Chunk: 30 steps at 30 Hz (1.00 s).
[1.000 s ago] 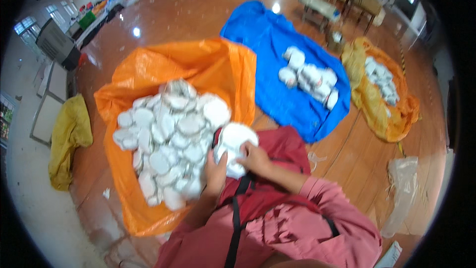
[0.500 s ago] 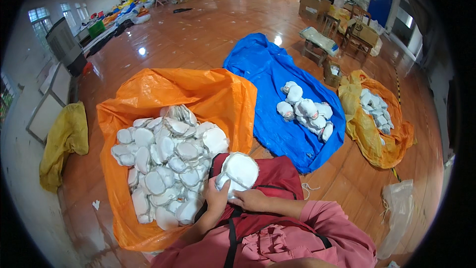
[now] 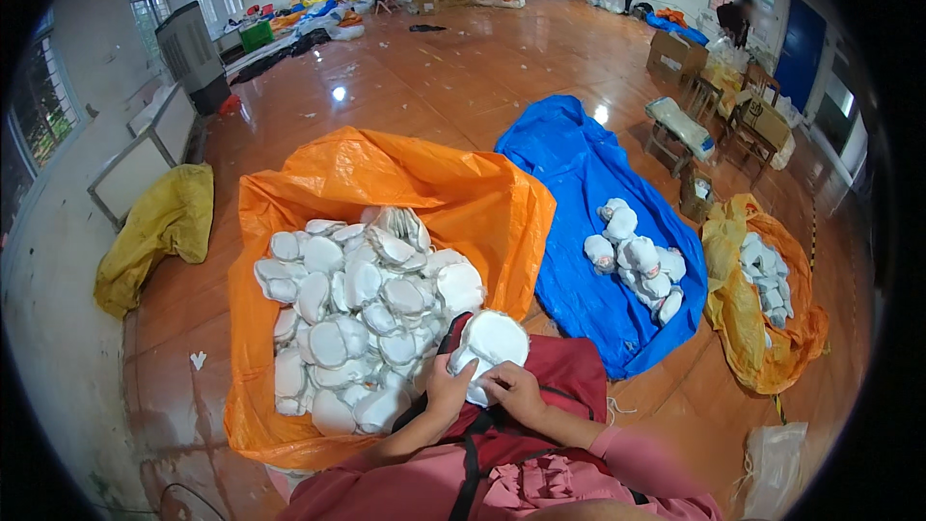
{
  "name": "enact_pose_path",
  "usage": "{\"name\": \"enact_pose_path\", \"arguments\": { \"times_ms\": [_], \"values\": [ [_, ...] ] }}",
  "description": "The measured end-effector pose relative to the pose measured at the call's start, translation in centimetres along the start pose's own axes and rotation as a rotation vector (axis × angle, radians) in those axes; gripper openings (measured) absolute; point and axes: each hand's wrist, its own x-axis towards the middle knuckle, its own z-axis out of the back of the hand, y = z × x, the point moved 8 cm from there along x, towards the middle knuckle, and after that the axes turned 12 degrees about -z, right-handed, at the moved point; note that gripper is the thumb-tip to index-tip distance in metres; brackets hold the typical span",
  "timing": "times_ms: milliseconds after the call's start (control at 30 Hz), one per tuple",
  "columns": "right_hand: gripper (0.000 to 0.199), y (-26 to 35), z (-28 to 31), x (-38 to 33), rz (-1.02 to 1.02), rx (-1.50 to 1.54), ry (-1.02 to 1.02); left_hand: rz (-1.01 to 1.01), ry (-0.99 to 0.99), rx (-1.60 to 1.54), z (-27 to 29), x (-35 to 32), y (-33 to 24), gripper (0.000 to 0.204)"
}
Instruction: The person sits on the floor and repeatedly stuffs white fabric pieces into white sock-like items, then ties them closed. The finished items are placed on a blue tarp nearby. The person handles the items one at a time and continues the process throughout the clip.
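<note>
A: Where's the white pad (image 3: 494, 338)?
B: Just off the near right edge of the orange sack (image 3: 386, 164), above the maroon cloth (image 3: 574, 359).
A: Grip?
B: Left hand (image 3: 447, 393) pinches its lower left, thumb on the face. Right hand (image 3: 519, 397) has fingertips curled on the lower right. 2 grips, 1 pad.
A: Changes?
B: View swung up; more floor shows beyond the orange sack. Right hand was higher on the pad's side 1.0 s ago, now at its lower part. Pad hasn't left the hands. My read: same piece being worked along its edge, not set down.
A: Materials?
B: Pad: matte white, soft-looking, 2 rounded lobes, bigger lobe up top. White pile (image 3: 362, 328) inside the orange sack: similar flat ovals, overlapping, edges a bit ragged. Sack itself: shiny, creased plastic-looking sheet, mouth spread wide. Right of it, blue sheet (image 3: 555, 150), crinkled, carrying rounded white bundles (image 3: 639, 256). Farther right, yellow-orange sack (image 3: 728, 333) with grayish pieces (image 3: 765, 275). Left of the orange sack, limp yellow sack (image 3: 164, 227).
A: Stitching?
B: Too small to tell.
</note>
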Motion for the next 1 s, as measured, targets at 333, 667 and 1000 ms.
{"name": "enact_pose_path", "arguments": {
  "times_ms": [333,667,1000],
  "values": [
    [0.04,-0.4,-1.1,-1.8,-0.07,-0.599,0.4,-0.067,0.035,-0.062,-0.6,-0.1,-1.0,0.053],
    [0.046,-0.9,-1.1,-2.4,-0.109,-0.074,0.446,-0.097,0.089,-0.106,-0.1,0.7,-2.4,0.054],
    [0.072,-0.6,7.6,3.0,-0.203,0.604,0.009,-0.842,-0.017,0.434,2.2,-0.4,-16.2,0.054]
  ]
}}
